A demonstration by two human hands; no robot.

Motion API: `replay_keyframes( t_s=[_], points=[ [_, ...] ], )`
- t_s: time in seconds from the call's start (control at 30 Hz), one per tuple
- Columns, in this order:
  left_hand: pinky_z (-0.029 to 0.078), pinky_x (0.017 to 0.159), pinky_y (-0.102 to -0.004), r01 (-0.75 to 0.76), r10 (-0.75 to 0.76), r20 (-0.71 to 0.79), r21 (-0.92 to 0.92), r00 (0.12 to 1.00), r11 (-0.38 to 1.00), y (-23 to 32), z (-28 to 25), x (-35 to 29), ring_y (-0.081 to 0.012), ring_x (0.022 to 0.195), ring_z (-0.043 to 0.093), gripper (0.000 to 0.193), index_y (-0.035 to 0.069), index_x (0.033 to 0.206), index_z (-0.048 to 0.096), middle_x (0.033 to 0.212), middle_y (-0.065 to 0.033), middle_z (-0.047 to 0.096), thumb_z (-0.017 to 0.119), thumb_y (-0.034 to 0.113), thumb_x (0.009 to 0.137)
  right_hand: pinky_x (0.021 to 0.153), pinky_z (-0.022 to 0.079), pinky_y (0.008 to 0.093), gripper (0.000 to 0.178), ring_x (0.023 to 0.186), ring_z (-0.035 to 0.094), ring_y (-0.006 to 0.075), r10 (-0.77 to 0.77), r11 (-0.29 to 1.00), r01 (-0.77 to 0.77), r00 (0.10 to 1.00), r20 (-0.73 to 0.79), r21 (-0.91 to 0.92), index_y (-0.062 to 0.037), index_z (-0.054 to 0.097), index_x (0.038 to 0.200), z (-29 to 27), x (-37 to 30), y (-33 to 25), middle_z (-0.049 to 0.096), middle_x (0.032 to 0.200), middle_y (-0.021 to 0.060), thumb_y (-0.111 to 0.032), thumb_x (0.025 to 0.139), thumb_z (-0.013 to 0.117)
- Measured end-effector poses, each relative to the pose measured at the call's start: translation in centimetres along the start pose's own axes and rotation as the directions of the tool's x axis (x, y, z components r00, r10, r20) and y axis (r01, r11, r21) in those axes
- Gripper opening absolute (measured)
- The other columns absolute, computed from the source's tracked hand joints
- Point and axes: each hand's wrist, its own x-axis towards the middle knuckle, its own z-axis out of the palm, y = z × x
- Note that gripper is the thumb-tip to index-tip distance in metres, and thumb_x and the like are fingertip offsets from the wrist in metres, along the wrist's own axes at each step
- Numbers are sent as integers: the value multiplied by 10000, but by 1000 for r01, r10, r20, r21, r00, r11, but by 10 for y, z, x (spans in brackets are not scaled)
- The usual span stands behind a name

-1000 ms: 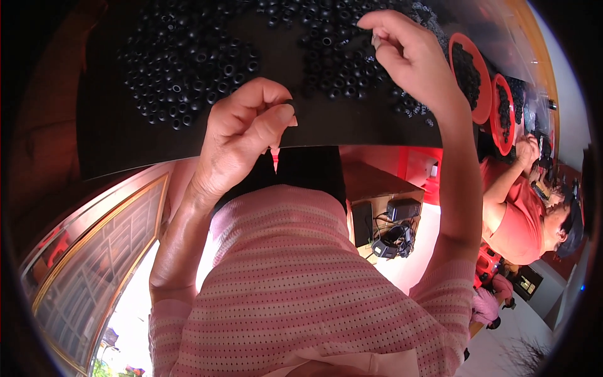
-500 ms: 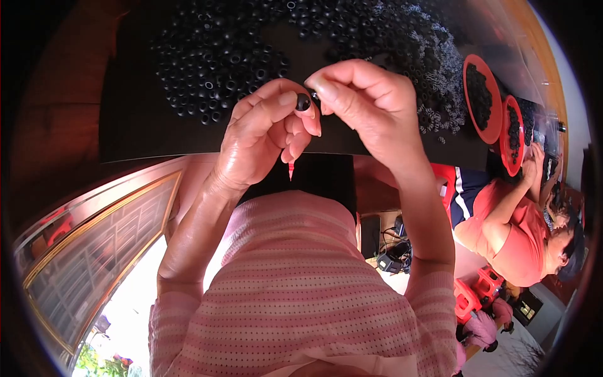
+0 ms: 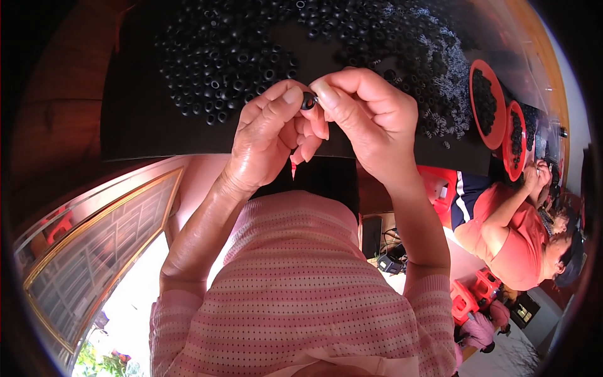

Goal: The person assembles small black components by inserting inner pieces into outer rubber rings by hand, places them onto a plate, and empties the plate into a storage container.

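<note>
Above the table's near edge, my left hand (image 3: 267, 129) pinches a small round black piece (image 3: 308, 100) between thumb and forefinger. The piece has a hole facing right, and my left hand's other fingers curl loosely below it. My right hand (image 3: 380, 119) is closed in a pinch, its thumb and forefinger tips against the piece's right side. Whatever lies between those right fingertips is hidden. Past both hands, a wide spread of similar black pieces (image 3: 232, 63), many with holes, covers the table. Small coiled metal springs (image 3: 443, 53) lie heaped to the right.
Two red bowls (image 3: 475, 119) of black pieces stand on the table (image 3: 144, 135) at the right. A person in an orange top (image 3: 509, 223) works beyond them. Red stools (image 3: 463, 303) stand farther back. A gold-framed panel (image 3: 103, 245) is at lower left.
My hands have drawn closer together, and the right fingertips now meet the black piece. It has turned so its hole shows. A small shiny bit earlier at the right fingertips is no longer visible.
</note>
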Motion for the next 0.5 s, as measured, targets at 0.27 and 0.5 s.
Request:
replay_keyframes(
  t_s=[0.27, 0.5],
  points=[
    [360, 441, -218, -3, 2, 15, 47, 1000, 999, 1, 3, -4, -110, 523, 497, 347, 10, 934, 530, 784, -98, 606, 439, 339, 994, 441, 486, 215, 73, 518, 633, 127, -120, 979, 109, 992, -51, -174, 44, 582, 848, 5, -1, 5, 578, 631, 57, 2, 908, 582],
    [359, 446, -209, -10, 10, -29, -8, 1000, 1000, -1, 4, -4, -107, 534, 492, 357, 17, 932, 512, 782, -91, 602, 434, 359, 993, 416, 469, 209, 74, 506, 632, 127, -133, 985, 129, 991, -30, -119, 52, 583, 863, 6, -2, 5, 578, 672, 68, -1, 915, 571]
  ],
)
